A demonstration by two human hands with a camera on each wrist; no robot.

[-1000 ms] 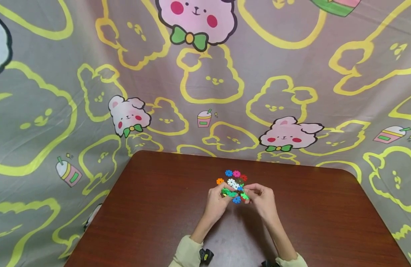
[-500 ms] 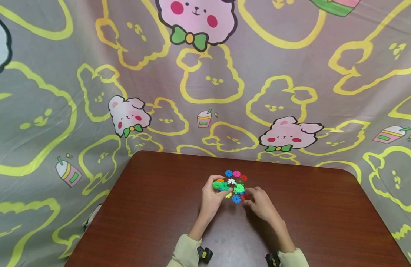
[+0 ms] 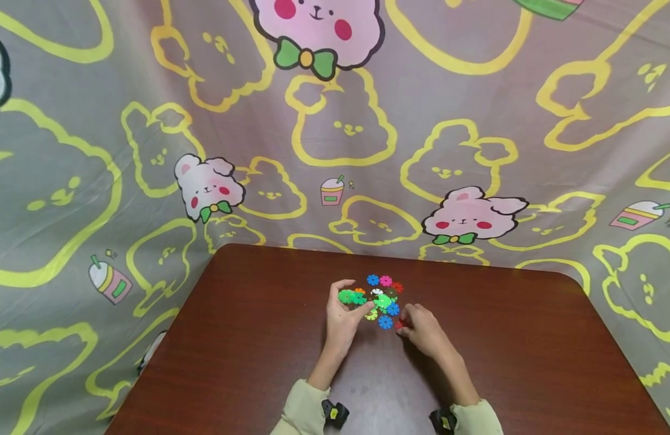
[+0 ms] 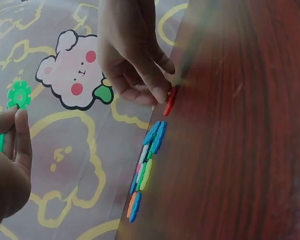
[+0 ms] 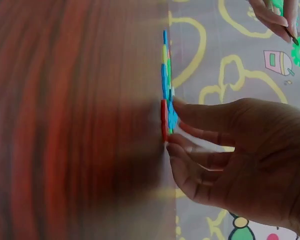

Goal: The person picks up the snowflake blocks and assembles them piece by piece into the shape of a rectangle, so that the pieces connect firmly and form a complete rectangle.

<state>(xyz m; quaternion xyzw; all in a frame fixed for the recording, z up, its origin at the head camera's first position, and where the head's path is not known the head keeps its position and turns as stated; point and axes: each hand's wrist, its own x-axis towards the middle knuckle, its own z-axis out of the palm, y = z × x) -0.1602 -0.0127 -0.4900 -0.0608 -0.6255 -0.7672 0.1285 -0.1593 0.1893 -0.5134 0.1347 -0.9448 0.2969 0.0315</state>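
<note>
My left hand pinches a joined string of plastic snowflake discs between thumb and fingers, raised above the table. Most of the string is green; a dark disc edge shows at the fingertips in the left wrist view, where a light green disc stands beyond them. My right hand is low at the table, thumb and fingers curled at the edges of a loose red snowflake disc. Beside that hand lie two blue discs, and a yellow one is partly covered by my left thumb.
Further loose discs lie flat beyond the hands: a blue one, a pink one, a second red one, a white one and an orange one. The brown table meets a cartoon-printed cloth at its back edge.
My left hand has moved left, carrying the green string away from the right hand. My right hand has let go of the string and come down to the red disc on the table.
</note>
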